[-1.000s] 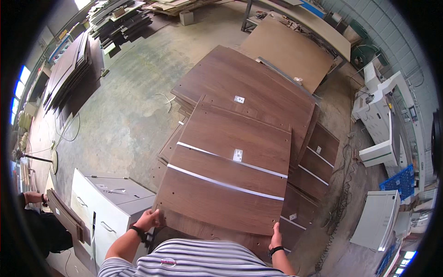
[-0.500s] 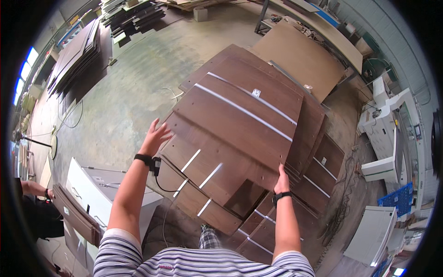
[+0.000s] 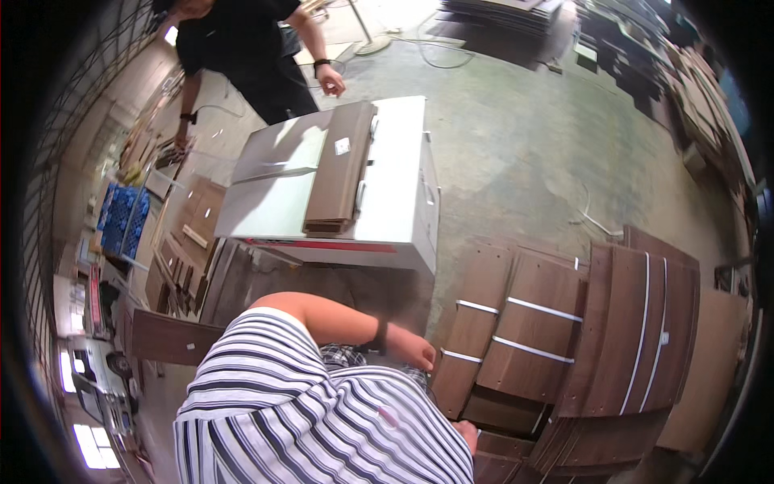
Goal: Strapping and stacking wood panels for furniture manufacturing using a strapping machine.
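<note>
My left hand (image 3: 411, 347) is in front of my body, its fingers loosely curled together with nothing visible in them. A dark band circles that wrist. Beside my striped shirt, only a small part of my right hand (image 3: 468, 436) shows, and its fingers are mostly hidden. Both hands are nearest to a stack of brown wood-look panels (image 3: 532, 327) with pale straps across it. A taller pile of brown panels (image 3: 621, 323), also with pale strips, stands just beyond on the right.
A white cabinet (image 3: 395, 185) stands ahead, with a bundle of brown boards (image 3: 343, 161) on top. Behind it is a co-worker in black (image 3: 242, 56). A loose brown panel (image 3: 173, 337) is at my left, and dark board stacks (image 3: 508, 28) lie far off.
My view has swung left, bringing the white cabinet and co-worker to the front. My hands have come away from the large panel and drawn in near my body.
</note>
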The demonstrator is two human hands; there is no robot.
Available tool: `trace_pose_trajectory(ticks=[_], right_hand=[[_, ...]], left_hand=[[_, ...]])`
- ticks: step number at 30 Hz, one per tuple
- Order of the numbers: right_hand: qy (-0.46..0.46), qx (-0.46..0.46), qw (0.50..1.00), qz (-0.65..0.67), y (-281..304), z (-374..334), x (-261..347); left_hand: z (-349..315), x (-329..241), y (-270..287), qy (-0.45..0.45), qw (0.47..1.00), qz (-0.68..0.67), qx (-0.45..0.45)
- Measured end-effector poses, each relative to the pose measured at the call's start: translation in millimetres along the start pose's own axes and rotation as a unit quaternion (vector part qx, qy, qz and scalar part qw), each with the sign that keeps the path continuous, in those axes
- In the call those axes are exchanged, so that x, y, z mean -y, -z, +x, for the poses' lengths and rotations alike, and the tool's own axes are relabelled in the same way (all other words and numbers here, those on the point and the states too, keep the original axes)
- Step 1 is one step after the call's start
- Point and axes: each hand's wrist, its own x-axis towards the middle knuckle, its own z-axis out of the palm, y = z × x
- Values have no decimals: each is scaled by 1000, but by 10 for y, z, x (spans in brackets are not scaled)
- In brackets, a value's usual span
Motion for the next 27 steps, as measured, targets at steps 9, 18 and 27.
trace_pose_trajectory(ticks=[9,18,27], right_hand=[[131,-42,985,-102,-188,314,624],[102,-7,976,193,-1526,991,3227],[197,5,980,20,-2364,1560,4752]], left_hand=[[-1707,707,-43,25,938,-239,-250],[-3093,1961,-365,41,830,-437,-343],[-3533,2772,922,-146,633,-570,-503]])
